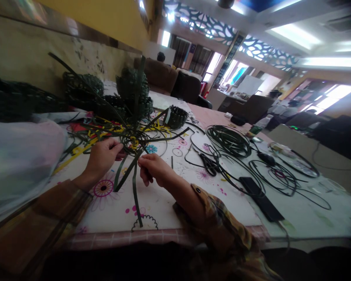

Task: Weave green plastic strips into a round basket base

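Note:
A round, partly woven basket base [128, 139] of dark green flat strips, with a yellow piece at its centre, is held just above the flowered tablecloth. Long strips stick out from it on all sides; several hang toward me, one green strip [136, 195] reaching close to the table's front edge. My left hand [105, 156] is closed, thumb and fingers pinching the base's left rim. On the front right side my right hand [154, 168] is closed too, its thumb and forefinger pinched on a strip at the rim. The fingertips' exact hold is partly hidden.
Finished dark green woven baskets [131, 91] stand behind, with a small one [177, 116] nearer. Yellow offcuts [158, 127] lie around. To the right are coiled green strips [229, 140], black scissors [209, 164] and a black power bank [261, 201] with a cable. A plastic bag [20, 164] bulges at left.

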